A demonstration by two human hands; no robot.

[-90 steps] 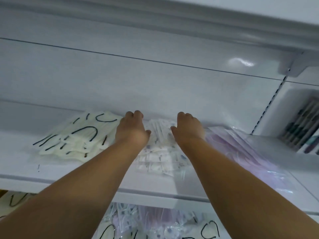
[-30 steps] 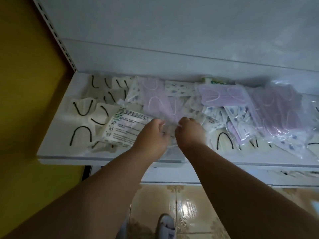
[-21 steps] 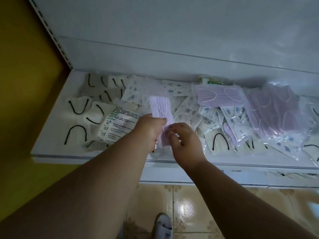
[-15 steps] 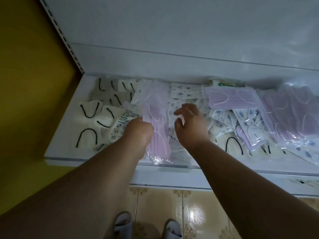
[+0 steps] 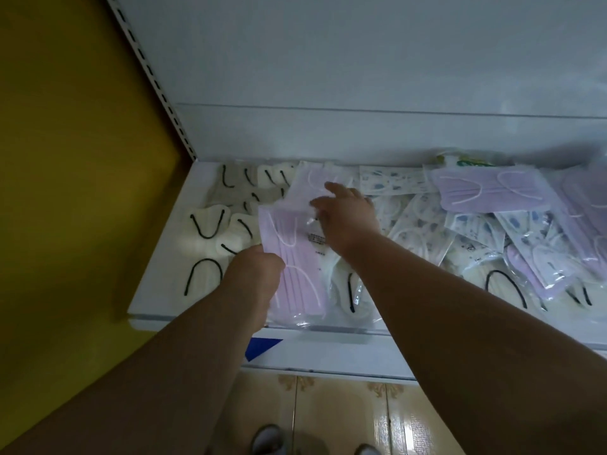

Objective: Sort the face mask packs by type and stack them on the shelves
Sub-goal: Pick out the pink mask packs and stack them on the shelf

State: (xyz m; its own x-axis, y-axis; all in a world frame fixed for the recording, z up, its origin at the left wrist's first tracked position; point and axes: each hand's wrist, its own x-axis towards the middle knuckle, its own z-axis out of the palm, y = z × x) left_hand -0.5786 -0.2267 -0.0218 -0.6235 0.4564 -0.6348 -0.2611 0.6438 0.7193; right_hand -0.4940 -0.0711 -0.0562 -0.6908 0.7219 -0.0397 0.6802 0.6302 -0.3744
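Shelf: a white shelf (image 5: 164,257) is seen from above, covered by a loose mix of face mask packs; its front edge (image 5: 328,346) is crossed by both forearms.
Left hand: the left hand (image 5: 253,274) is placed at the near left edge of a lilac mask pack (image 5: 295,257); the pack is gripped at that edge, the fingers being curled under it and hidden from view.
Lilac mask pack: the clear-wrapped pack with white ear loops is held lengthwise, tilted, over the front left part of the shelf, above cream packs.
Right hand: the right hand (image 5: 348,218) is extended beyond the held pack, its fingers (image 5: 335,188) spread and fairly straight, laid on a second lilac pack (image 5: 315,182) farther back; whether anything is pinched cannot be told.
Cream packs: cream masks with black ear loops (image 5: 203,224) are grouped at the left end of the shelf; more (image 5: 502,284) are seen at the front right.
Patterned packs: white packs with blue print (image 5: 427,224) are heaped in the middle of the shelf.
Further lilac packs: a lilac pack (image 5: 489,188) is laid on top of the heap at the back right, with others (image 5: 584,218) at the right margin.
Surroundings: a yellow wall (image 5: 65,159) is seen to the left, a tiled floor (image 5: 345,415) below, and a blue tag (image 5: 261,346) under the shelf edge.
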